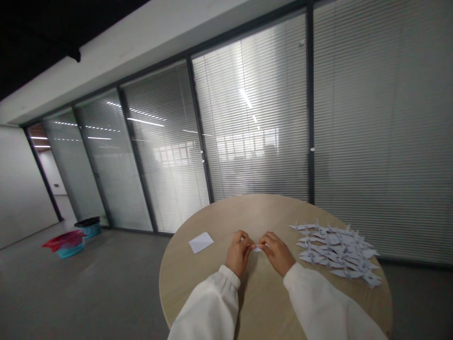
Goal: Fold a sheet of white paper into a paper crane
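Observation:
My left hand (239,252) and my right hand (277,252) meet above the middle of a round light-wood table (262,212). Pinched between their fingertips is a small piece of white folded paper (256,248), mostly hidden by my fingers. Left of my left hand, a white folded paper square (201,242) lies flat, apart from both hands. To the right of my right hand lies a large group of white origami cranes (336,252), overlapping one another. White cuffed sleeves cover both forearms.
Behind the table stands a glass partition with closed grey blinds (247,118). Far left on the grey floor are a red-and-blue plastic basket (66,243) and a dark-rimmed blue bin (88,226).

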